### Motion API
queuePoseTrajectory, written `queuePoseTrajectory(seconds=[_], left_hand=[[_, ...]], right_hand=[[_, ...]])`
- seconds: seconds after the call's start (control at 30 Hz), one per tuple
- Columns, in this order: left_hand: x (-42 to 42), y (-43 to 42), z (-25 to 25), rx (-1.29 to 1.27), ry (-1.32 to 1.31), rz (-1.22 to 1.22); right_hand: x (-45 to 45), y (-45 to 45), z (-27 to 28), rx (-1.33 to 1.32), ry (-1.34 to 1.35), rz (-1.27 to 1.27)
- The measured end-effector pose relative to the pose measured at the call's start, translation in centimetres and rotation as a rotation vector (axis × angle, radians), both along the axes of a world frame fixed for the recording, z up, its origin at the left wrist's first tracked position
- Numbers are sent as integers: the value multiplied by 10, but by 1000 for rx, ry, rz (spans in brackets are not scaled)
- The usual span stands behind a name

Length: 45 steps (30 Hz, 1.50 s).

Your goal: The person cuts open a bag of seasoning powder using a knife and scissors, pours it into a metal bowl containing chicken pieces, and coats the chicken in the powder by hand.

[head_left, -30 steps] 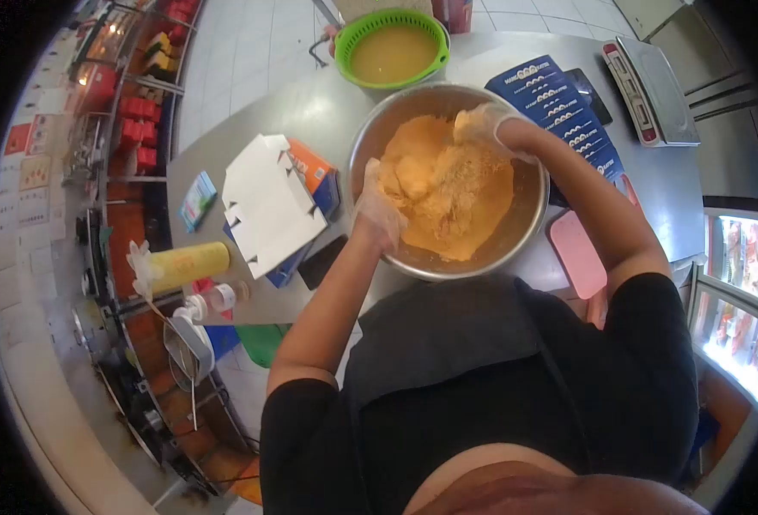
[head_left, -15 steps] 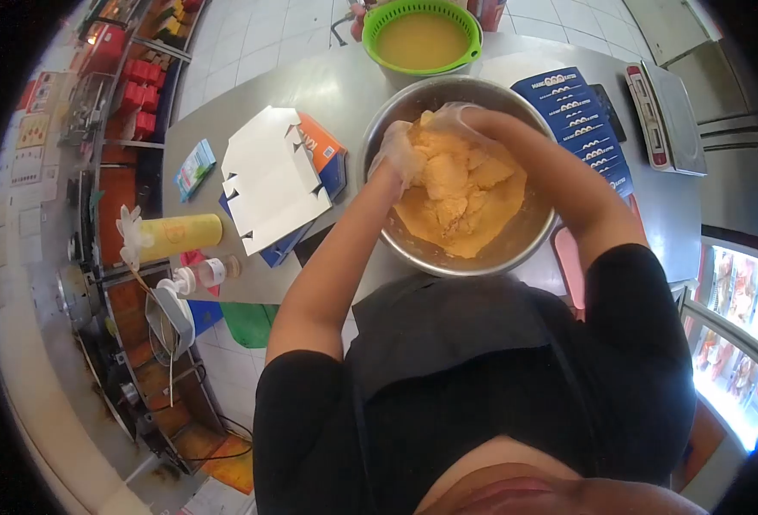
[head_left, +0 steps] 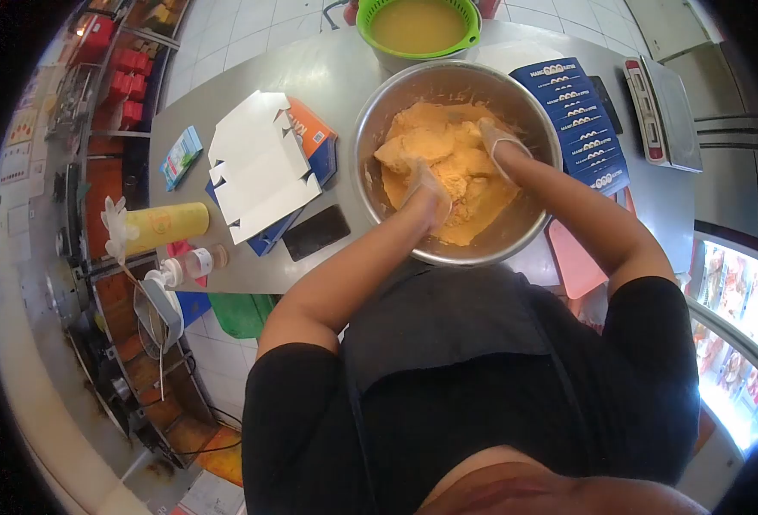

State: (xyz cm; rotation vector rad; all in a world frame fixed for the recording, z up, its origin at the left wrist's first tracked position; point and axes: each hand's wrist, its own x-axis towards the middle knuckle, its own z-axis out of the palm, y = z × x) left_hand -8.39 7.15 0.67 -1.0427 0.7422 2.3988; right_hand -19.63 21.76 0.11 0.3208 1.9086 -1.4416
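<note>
A wide steel mixing bowl holds orange-yellow flour-like coating and several lumpy coated pieces; what the pieces are under the coating cannot be told. Both my hands wear thin clear plastic gloves and are inside the bowl. My left hand dips into the coating at the near left, its fingers buried. Toward the right side of the bowl, my right hand reaches in among the coated pieces, its fingertips mostly covered. Whether either hand grips a piece is hidden.
Beyond the bowl stands a green strainer basket with yellowish liquid. Blue printed packets, a scale and a pink board lie right. Leftward are a white carton, a phone, a yellow cylinder and a bottle.
Both hands have come down from the far side of the bowl, the left toward me and the right to the right side. The coated pieces are rearranged, and the view has shifted slightly.
</note>
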Motion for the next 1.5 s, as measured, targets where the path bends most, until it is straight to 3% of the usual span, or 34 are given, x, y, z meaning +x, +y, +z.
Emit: queuePoseTrajectory(seconds=[0.1, 0.2, 0.27, 0.3, 0.37, 0.43, 0.5, 0.53, 0.63, 0.7, 0.73, 0.83, 0.87, 0.93, 0.97, 1.03, 1.1, 1.17, 1.23, 1.3, 1.33, 1.37, 1.4, 1.47, 1.5], left_hand=[[-9, 4, -10, -120, 195, -30], [-17, -1, 11, -184, -14, 6], [-19, -23, -36, -769, 156, -351], [-15, -32, -14, -659, 142, -357], [-5, -44, 32, -367, 110, -277], [10, -47, 62, -2, 84, -93], [18, -39, 81, 24, 110, 16], [22, -36, 77, 59, 89, 34], [18, -21, 58, 23, -66, 50], [6, -6, 10, -96, -123, 73], [3, 1, -48, -180, -110, 98], [-2, 3, -98, -359, -34, 149], [-5, 3, -101, -404, -8, 168], [5, -8, -17, -121, 47, 166], [13, -12, 21, 15, 72, 158], [24, -7, 37, 57, 180, 181], [29, 2, 37, 47, 157, 172], [35, 19, 19, -10, -5, 138], [33, 24, 7, -80, -76, 45], [29, 28, -24, -143, -119, 0], [26, 30, -54, -171, -128, 1], [21, 30, -68, -201, -132, 3], [18, 28, -50, -133, -173, -12], [19, 15, 10, -1, -264, -38], [22, 8, 16, 30, -188, -32]], right_hand=[[10, -21, -23, 167, -34, -136], [16, -31, 33, -32, -220, -64], [29, -26, 58, 22, 9, 9], [36, -23, 61, 45, 116, 46], [11, 5, 33, 255, 712, 606], [7, 16, 35, 283, 735, 735], [6, 16, 74, 133, 203, 426], [4, 2, 73, 465, 144, 333], [21, -3, 8, 293, 13, 268], [38, -6, -41, 180, -74, 221], [41, -10, -42, 118, -76, 188], [59, -28, -22, -77, -8, 80], [44, -28, -10, 113, 110, 283], [26, -22, 14, 492, 301, 688], [29, -17, 26, 183, 84, 377], [28, -9, 45, -421, -316, -271], [22, 19, -6, -81, -45, 53], [29, 42, -32, 266, 284, 693], [59, 42, -21, 414, 511, 1299], [91, 9, -16, 374, 435, 1292], [105, -3, -34, 362, 327, 1162], [108, -11, -61, 391, 392, 1307], [106, -20, -94, 421, 459, 1453], [100, -25, -93, 355, 390, 1405], [95, -19, -59, 262, 258, 1209]])
